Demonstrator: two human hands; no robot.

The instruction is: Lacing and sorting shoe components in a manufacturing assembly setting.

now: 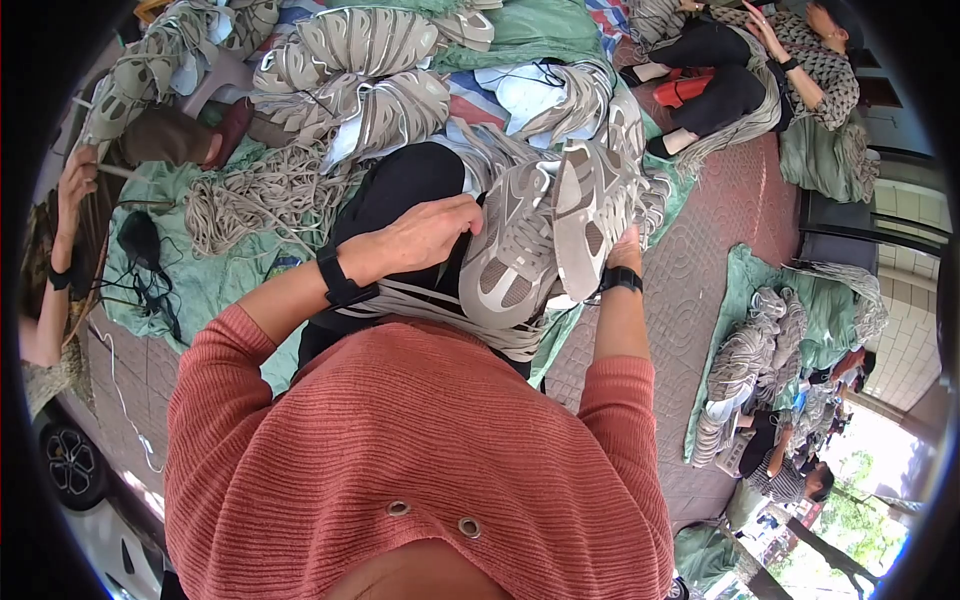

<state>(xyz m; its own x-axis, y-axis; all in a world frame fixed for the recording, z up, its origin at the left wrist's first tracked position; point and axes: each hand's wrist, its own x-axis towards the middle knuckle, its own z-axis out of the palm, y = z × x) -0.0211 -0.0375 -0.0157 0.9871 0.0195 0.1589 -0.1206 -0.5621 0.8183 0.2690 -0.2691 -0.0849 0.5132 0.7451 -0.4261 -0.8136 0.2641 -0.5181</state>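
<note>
Hands both busy on one grey-and-beige shoe upper (pixel 520 250), which sits on my lap over the black trousers (pixel 400 190). Left hand (pixel 425 235) is curled over its inner edge, fingers closed on the material. Right hand (pixel 625 250) is mostly hidden behind a second upper (pixel 590 215); it looks clamped on that one, but I can't see the fingers.

Risks, my read:
- Flat laces (pixel 440 305) draped across my lap could snag on the black wrist strap (pixel 338 280) and drag loose.
- Two uppers overlap, so a pull on one may tip the other off my lap onto the green tarp (pixel 200 285).
- Loose lace pile (pixel 260 195) by my knee is already tangled (any strand pulled from it likely brings more).

Materials: uppers are soft mesh with smoother suede-like panels, floppy, no sole. Laces are flat woven tape, pale grey. Stacked uppers (pixel 360 70) beyond are ribbed and curved. Tarp is thin, creased plastic weave.
</note>
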